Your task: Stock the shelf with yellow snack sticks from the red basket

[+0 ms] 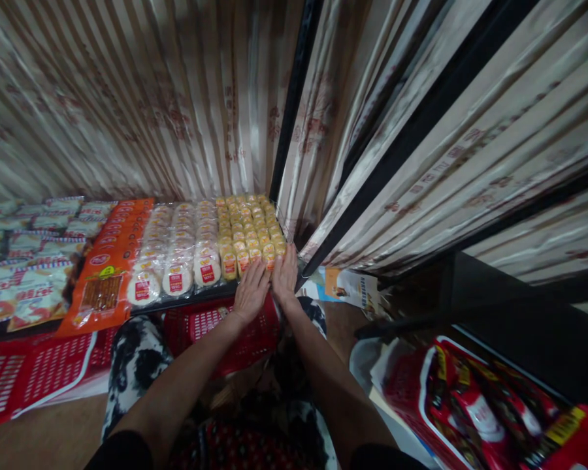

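Both my hands rest side by side on the front edge of a low shelf. My left hand (251, 290) lies flat, fingers stretched onto the front row of small yellow snack packs (247, 225). My right hand (285, 277) lies flat beside it, fingers on the same packs at the shelf's right end. To the left of the yellow packs stand rows of round white cakes with red labels (176, 251). Neither hand grips anything.
Orange snack bags (105, 274) and pale bags (24, 261) fill the shelf further left. A red basket (215, 326) sits below the shelf by my knees. Another red basket of red packets (475, 405) stands at right. Striped packets hang above, split by a black upright (294, 98).
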### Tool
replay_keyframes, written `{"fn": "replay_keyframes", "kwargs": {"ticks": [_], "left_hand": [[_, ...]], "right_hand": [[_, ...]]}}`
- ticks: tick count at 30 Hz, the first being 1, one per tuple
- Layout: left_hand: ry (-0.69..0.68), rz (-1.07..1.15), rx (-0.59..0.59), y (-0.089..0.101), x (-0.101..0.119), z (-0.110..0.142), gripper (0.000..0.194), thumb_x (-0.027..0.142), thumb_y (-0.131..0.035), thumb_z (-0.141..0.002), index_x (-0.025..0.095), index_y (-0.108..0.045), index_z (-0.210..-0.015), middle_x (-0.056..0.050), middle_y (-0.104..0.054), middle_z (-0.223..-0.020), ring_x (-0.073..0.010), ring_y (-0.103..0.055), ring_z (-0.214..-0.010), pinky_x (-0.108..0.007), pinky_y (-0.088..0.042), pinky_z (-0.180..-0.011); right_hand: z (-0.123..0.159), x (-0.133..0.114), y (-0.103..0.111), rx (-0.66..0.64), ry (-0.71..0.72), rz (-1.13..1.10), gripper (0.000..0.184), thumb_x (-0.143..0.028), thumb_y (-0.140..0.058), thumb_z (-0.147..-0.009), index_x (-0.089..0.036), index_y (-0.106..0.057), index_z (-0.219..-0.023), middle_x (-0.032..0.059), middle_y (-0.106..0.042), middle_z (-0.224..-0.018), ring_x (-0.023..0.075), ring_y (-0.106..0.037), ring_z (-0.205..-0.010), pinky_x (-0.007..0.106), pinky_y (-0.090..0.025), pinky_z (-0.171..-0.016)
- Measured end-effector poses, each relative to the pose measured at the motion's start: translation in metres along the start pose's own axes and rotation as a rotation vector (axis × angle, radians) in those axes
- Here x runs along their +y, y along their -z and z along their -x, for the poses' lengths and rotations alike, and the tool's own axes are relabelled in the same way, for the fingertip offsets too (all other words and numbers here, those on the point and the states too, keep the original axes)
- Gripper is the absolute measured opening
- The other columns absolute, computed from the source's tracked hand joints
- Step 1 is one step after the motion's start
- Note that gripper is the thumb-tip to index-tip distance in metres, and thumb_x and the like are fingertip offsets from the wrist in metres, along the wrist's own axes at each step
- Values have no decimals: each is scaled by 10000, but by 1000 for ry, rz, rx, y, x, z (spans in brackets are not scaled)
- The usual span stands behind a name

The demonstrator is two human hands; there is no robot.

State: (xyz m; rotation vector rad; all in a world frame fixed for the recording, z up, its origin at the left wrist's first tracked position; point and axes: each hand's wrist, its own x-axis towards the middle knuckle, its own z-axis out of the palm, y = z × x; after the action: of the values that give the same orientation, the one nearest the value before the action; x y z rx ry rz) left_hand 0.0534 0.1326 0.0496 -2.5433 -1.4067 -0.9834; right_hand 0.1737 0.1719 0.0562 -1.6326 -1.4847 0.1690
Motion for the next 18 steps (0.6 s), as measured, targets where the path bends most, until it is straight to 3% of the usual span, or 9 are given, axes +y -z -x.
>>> {"fn": "replay_keyframes", "kwargs": {"ticks": [8,18], "left_hand": [[-55,14,-7,-4,-11,-6,433,176,-372,-916,131,-408,-1345,-129,-464,-1399,-208,-282,-1379,-472,-307,-1125],[-19,-22,-1,-11,-12,-9,412,146,-378,-899,101,-458,-1301,-151,-498,-1363,-221,-333,-1356,-479,-297,-1121]], "right_hand": [[-4,-2,-6,-2,-25,20,546,-381,-176,-950,-138,-266,-1430,141,-333,-1472,186,-241,-1388,440,-244,-1116],[-9,-2,-11,-28,-63,40,549,-385,-189,-948,-159,-233,-1446,136,-310,-1486,222,-261,-1383,453,-272,-1093]]}}
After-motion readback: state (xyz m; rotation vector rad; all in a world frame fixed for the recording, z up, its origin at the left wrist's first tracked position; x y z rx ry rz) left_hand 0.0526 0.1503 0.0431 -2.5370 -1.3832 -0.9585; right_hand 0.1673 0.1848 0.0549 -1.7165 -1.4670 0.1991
